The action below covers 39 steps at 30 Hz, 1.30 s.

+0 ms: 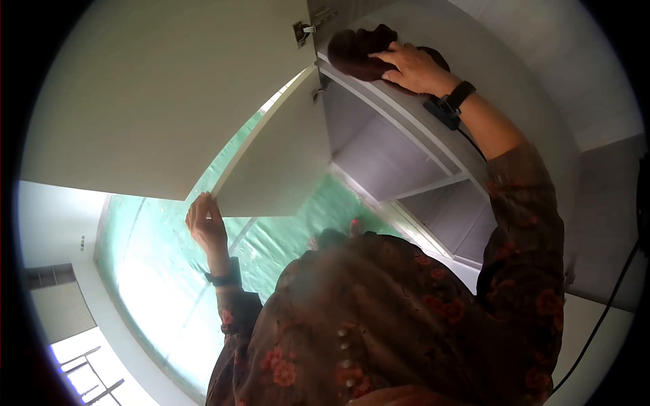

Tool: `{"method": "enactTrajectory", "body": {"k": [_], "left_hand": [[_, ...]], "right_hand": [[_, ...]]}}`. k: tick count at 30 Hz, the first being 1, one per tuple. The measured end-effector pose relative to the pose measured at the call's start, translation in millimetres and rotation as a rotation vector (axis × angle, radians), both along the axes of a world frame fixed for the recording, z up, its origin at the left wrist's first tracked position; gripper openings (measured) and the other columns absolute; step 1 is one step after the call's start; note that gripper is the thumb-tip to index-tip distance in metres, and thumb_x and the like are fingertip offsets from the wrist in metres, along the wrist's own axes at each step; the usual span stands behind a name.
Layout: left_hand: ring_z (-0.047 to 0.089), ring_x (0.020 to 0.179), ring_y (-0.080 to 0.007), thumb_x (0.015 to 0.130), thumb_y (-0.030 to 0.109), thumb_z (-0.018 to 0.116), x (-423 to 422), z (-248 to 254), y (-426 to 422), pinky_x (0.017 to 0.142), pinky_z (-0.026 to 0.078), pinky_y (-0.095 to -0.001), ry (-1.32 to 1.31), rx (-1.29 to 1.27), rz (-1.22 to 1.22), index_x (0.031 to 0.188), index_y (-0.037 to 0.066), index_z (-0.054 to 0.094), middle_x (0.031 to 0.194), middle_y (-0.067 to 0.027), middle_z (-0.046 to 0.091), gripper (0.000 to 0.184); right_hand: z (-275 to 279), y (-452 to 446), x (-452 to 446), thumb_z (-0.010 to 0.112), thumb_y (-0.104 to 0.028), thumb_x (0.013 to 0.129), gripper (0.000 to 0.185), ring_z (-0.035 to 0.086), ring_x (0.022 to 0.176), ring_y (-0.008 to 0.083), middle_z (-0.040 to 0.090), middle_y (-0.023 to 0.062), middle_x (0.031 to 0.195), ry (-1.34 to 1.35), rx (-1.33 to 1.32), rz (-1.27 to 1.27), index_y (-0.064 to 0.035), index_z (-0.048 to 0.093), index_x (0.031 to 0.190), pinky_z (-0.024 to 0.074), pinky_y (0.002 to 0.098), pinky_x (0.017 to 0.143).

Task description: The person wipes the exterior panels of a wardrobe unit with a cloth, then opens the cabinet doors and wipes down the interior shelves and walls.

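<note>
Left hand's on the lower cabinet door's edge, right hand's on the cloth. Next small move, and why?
Probably slide the right hand and the dark cloth slightly along the grey surface: that hand already rests on the cloth, bare surface shows beside it, and the left hand is at the lower cabinet door.

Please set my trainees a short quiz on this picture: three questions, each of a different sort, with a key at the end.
1. Multiple choice: what does the right hand rest on?
A) a black cable
B) a dark cloth
C) a window

2. True or false: the left hand touches the edge of the smaller cabinet door.

3. Fill in the missing word: the floor covering is coloured ____.

Key: 1. B; 2. true; 3. green.
</note>
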<state>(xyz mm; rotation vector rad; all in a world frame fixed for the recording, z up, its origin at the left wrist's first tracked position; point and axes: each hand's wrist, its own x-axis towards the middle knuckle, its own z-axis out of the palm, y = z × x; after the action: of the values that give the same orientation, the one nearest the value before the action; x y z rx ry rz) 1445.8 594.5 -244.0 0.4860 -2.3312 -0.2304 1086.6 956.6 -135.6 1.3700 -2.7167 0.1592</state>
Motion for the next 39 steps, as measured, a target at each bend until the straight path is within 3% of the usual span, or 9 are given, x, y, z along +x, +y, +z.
{"method": "enactTrajectory", "body": {"k": [6, 12, 15, 18, 19, 24, 26, 30, 39], "left_hand": [[0.065, 0.089, -0.0237, 0.086, 0.012, 0.064, 11, -15, -27, 0.080, 0.049, -0.0360, 0.056, 0.143, 0.085, 0.104, 0.008, 0.068, 0.096, -0.0055, 0.069, 0.018], [0.066, 0.077, -0.0189, 0.087, 0.009, 0.063, 8, -32, -46, 0.067, 0.052, -0.0306, 0.171, 0.282, 0.008, 0.110, 0.008, 0.066, 0.092, -0.0067, 0.068, 0.023], [0.065, 0.072, -0.0178, 0.087, 0.009, 0.063, 8, -33, -51, 0.065, 0.052, -0.0292, 0.139, 0.337, -0.002, 0.112, 0.008, 0.065, 0.092, -0.0069, 0.068, 0.025], [0.064, 0.069, -0.0174, 0.087, 0.010, 0.063, 9, -35, -54, 0.064, 0.051, -0.0287, 0.155, 0.362, -0.066, 0.114, 0.007, 0.064, 0.092, -0.0077, 0.068, 0.026], [0.064, 0.069, -0.0174, 0.087, 0.010, 0.063, 8, -35, -57, 0.064, 0.051, -0.0287, 0.151, 0.361, -0.088, 0.114, 0.007, 0.064, 0.092, -0.0077, 0.068, 0.026], [0.063, 0.067, -0.0158, 0.087, 0.006, 0.062, 13, -33, -57, 0.061, 0.050, -0.0271, 0.174, 0.297, -0.149, 0.116, 0.006, 0.064, 0.089, -0.0091, 0.068, 0.028], [0.062, 0.066, -0.0155, 0.087, 0.005, 0.062, 15, -31, -56, 0.061, 0.050, -0.0270, 0.162, 0.317, -0.163, 0.116, 0.006, 0.063, 0.088, -0.0092, 0.068, 0.030], [0.062, 0.067, -0.0139, 0.086, 0.000, 0.060, 16, -32, -59, 0.061, 0.051, -0.0268, 0.171, 0.376, -0.229, 0.118, 0.006, 0.063, 0.086, -0.0103, 0.069, 0.032], [0.064, 0.072, -0.0159, 0.087, -0.001, 0.057, 14, -40, -64, 0.065, 0.051, -0.0272, 0.228, 0.380, -0.288, 0.118, 0.003, 0.062, 0.092, -0.0118, 0.069, 0.032]], "right_hand": [[11, 7, 70, 0.062, -0.026, 0.081, 0.039, 0.057, 0.099, 0.0329, 0.058, 0.0154, 0.102, -0.088, -0.132, -0.009, -0.0118, 0.062, 0.118, 0.0479, 0.0442, 0.084], [-34, -78, 124, 0.064, -0.024, 0.082, 0.045, 0.061, 0.085, 0.0345, 0.054, 0.0188, 0.101, 0.190, -0.220, -0.141, -0.0056, 0.055, 0.122, 0.0515, 0.0425, 0.074], [-56, -114, 109, 0.052, -0.015, 0.085, 0.046, 0.062, 0.082, 0.0329, 0.055, 0.0231, 0.100, 0.234, -0.164, -0.289, 0.0075, 0.048, 0.124, 0.0529, 0.0377, 0.068], [-89, -136, 86, 0.049, -0.016, 0.087, 0.045, 0.060, 0.091, 0.0318, 0.055, 0.0241, 0.108, 0.307, -0.242, -0.440, 0.0066, 0.047, 0.126, 0.0521, 0.0402, 0.074], [-101, -143, 73, 0.049, -0.016, 0.088, 0.049, 0.057, 0.103, 0.0343, 0.053, 0.0258, 0.115, 0.336, 0.026, -0.431, 0.0073, 0.043, 0.130, 0.0505, 0.0414, 0.080], [-112, -130, 88, 0.051, -0.013, 0.084, 0.058, 0.063, 0.091, 0.0412, 0.060, 0.0272, 0.107, 0.294, -0.364, -0.578, 0.0057, 0.035, 0.136, 0.0532, 0.0463, 0.071], [-77, -112, 118, 0.047, -0.012, 0.087, 0.053, 0.062, 0.098, 0.0331, 0.059, 0.0256, 0.111, -0.100, -0.365, -0.639, 0.0136, 0.036, 0.132, 0.0493, 0.0419, 0.081], [-70, -66, 158, 0.059, -0.023, 0.080, 0.076, 0.065, 0.089, 0.0394, 0.063, 0.0287, 0.102, -0.200, -0.357, -0.789, 0.0004, 0.025, 0.143, 0.0524, 0.0462, 0.077], [-90, 42, 235, 0.063, -0.028, 0.078, 0.078, 0.064, 0.086, 0.0421, 0.062, 0.0293, 0.102, 0.010, -0.368, -1.016, -0.0003, 0.026, 0.141, 0.0529, 0.0483, 0.075]]}}
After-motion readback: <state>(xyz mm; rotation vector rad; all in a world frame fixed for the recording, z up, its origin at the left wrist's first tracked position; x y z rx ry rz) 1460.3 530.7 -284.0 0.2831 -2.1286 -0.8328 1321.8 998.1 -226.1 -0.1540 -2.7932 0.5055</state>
